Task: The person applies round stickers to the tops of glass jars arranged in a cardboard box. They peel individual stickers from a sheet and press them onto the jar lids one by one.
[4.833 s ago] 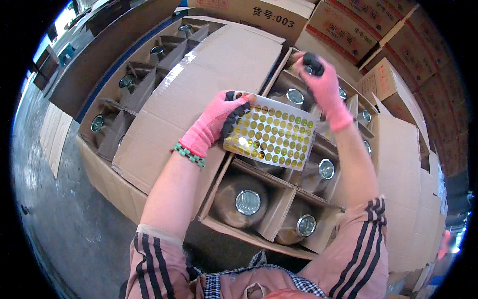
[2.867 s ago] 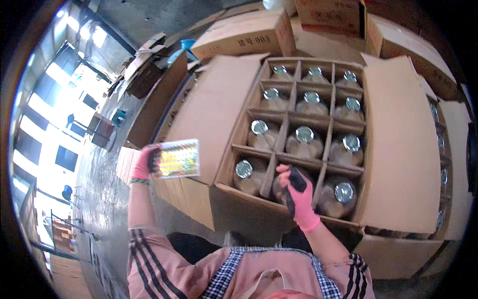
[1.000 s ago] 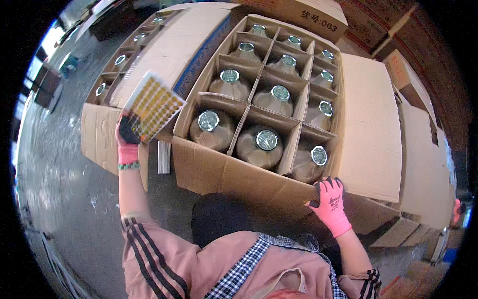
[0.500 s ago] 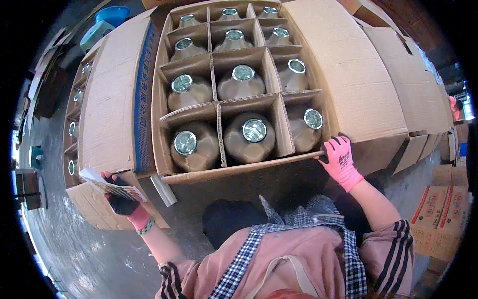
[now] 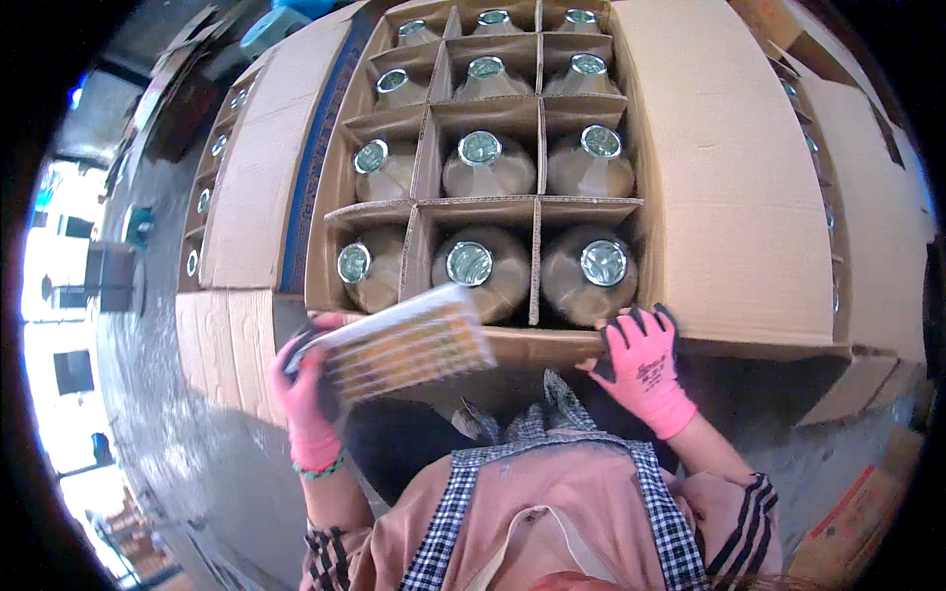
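My left hand (image 5: 307,394), in a pink glove with dark palm and fingers, is closed on the left end of a printed sticker sheet (image 5: 414,343). Rows of small yellow-orange patches cover the sheet, which is slightly blurred and tilted over the near rim of a cardboard box (image 5: 537,347). My gloved right hand (image 5: 642,369) grips that rim near its right corner, fingers over the top and thumb on the near side. Inside the box, cardboard dividers (image 5: 538,251) separate several round glass bottles (image 5: 588,281) with shiny greenish mouths facing up. The sheet partly covers the nearest row's front.
Wide cardboard flaps (image 5: 739,197) spread out on the right, and another flap (image 5: 261,167) lies on the left. Beyond them stand further boxes holding bottles (image 5: 204,201). A printed carton (image 5: 852,522) is on the floor at lower right.
My left hand has brought the sticker sheet rightward from beside the box to its near rim, turning the printed side into view. My right hand stays at the rim. The whole view has shifted.
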`<state>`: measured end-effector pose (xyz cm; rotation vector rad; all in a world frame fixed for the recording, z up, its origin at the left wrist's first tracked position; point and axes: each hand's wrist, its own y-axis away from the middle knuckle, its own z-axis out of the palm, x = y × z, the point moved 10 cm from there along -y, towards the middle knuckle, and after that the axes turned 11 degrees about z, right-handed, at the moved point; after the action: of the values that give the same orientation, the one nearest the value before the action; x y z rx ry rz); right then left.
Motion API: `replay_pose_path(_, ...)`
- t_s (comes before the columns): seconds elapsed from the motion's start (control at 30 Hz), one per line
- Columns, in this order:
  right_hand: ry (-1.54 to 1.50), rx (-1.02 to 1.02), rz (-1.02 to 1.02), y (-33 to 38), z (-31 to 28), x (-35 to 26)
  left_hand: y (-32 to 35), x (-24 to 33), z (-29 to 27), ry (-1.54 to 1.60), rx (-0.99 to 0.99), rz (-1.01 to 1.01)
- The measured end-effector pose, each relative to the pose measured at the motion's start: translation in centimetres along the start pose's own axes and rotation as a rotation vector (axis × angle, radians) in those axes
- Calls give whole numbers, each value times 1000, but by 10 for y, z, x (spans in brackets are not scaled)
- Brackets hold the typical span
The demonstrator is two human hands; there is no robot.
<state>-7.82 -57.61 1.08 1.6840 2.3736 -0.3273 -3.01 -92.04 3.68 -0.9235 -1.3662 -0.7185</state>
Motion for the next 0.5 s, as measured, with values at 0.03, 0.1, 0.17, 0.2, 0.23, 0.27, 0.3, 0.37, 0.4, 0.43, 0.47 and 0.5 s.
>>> replay_pose_path(0.03,-82,20,-45,1,-7,-2,3,15,50,-69,-138,-3)
replay_pose_path(0.1,-396,116,-115,5,-42,4,12,37,124,-130,-319,-3)
replay_pose_path(0.17,-789,217,-130,12,-61,24,25,46,159,-152,-388,-20)
replay_pose_path(0.2,-875,265,-149,12,-82,29,29,53,175,-181,-430,-35)
replay_pose_path(0.23,-856,344,-243,15,-104,28,34,62,192,-145,-434,-25)
replay_pose_path(0.27,-818,394,-269,18,-118,28,37,66,201,-161,-450,4)
replay_pose_path(0.3,-772,463,-292,21,-135,29,37,75,213,-175,-478,48)
replay_pose_path(0.37,-699,482,-309,19,-153,23,40,81,221,-170,-507,62)
replay_pose_path(0.4,-696,462,-341,16,-152,20,42,82,224,-107,-522,61)
replay_pose_path(0.43,-667,432,-322,9,-147,18,44,83,227,-44,-541,62)
replay_pose_path(0.47,-637,406,-301,4,-143,13,46,84,229,19,-562,64)
replay_pose_path(0.5,-549,326,-246,-1,-137,6,49,78,226,57,-563,37)
